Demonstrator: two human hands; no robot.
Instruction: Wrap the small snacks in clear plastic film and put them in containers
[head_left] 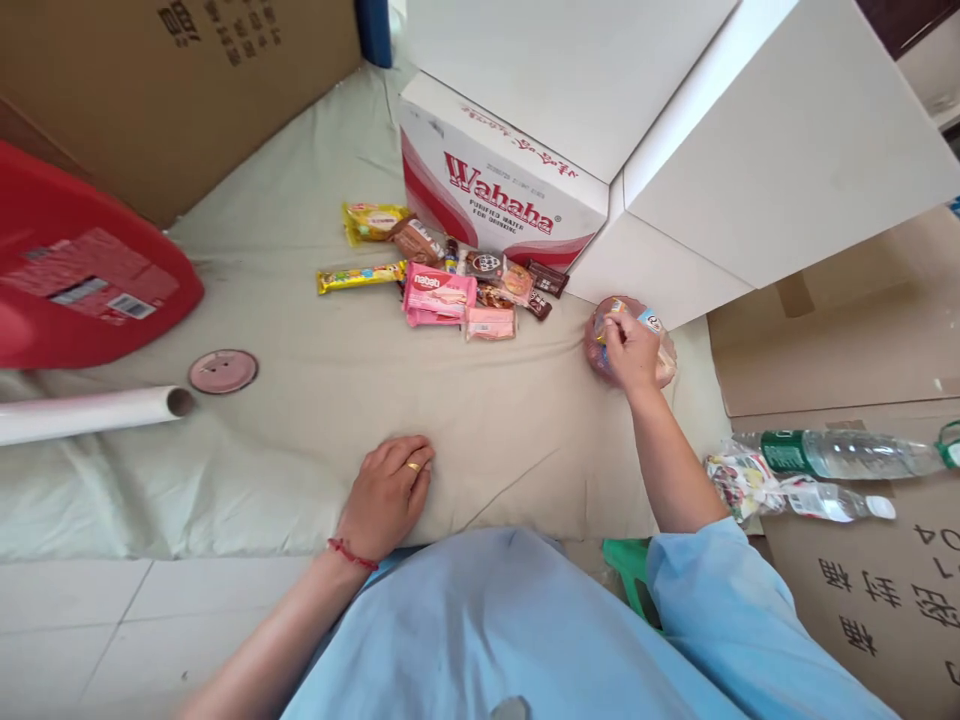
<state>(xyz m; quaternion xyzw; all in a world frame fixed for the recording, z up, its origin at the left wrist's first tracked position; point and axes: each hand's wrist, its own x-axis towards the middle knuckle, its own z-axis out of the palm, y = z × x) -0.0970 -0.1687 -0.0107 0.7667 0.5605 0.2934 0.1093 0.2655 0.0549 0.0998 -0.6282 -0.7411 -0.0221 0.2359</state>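
Note:
My left hand (386, 490) lies palm down on the pale cloth near the front edge, holding nothing, its fingers loosely bent. At the right, my right hand (631, 348) is closed over a pinkish round bowl (592, 350), its fingers pinching a small snack packet (609, 318). Other wrapped snacks show in the bowl, partly hidden by the hand. A loose pile of snacks lies farther back: a pink nabati wafer pack (439, 292), a yellow bar (360, 278), a yellow packet (375, 222), a brown packet (418, 242) and dark bars (547, 278).
A white-and-red Wahaha carton (502, 180) stands behind the pile, beside white boxes (750, 150). On the left are a red jug (90, 270), a white tube (90, 412) and a pink disc (223, 371). Bottles (862, 455) lie on the right over cardboard (900, 600).

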